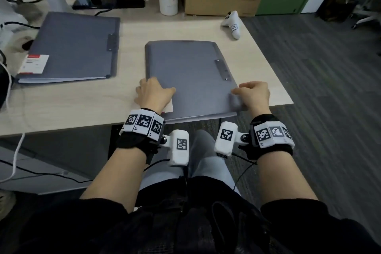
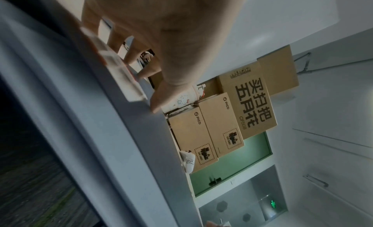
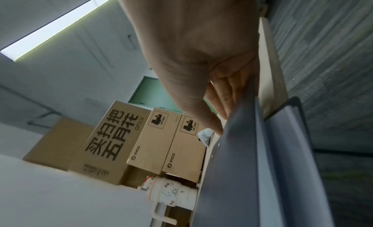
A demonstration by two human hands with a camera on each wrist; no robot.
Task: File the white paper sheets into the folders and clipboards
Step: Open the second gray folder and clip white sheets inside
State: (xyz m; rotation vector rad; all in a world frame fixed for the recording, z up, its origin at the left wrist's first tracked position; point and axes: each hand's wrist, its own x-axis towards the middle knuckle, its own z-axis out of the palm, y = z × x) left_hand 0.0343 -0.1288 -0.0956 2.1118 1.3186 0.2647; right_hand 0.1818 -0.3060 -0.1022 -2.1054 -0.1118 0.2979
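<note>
Now we steady the near grey folder (image 1: 185,72) on the worktop (image 1: 82,99): left hand (image 1: 153,93) pressing with fingers spread, right hand (image 1: 254,94) pinching its corner, probably to open it.

Bare forearms, black wrist straps (image 1: 132,140) ringed with white square-coded blocks (image 1: 275,134), black sleeves (image 1: 309,218), pale grey trousers (image 1: 206,161).

Two closed grey folders (image 1: 185,72) (image 1: 74,47) on desk

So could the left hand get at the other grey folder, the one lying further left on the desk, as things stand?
Probably yes. The left hand rests on the near folder, and only bare desk lies between it and the closed left folder; nothing sits on its cover.
</note>
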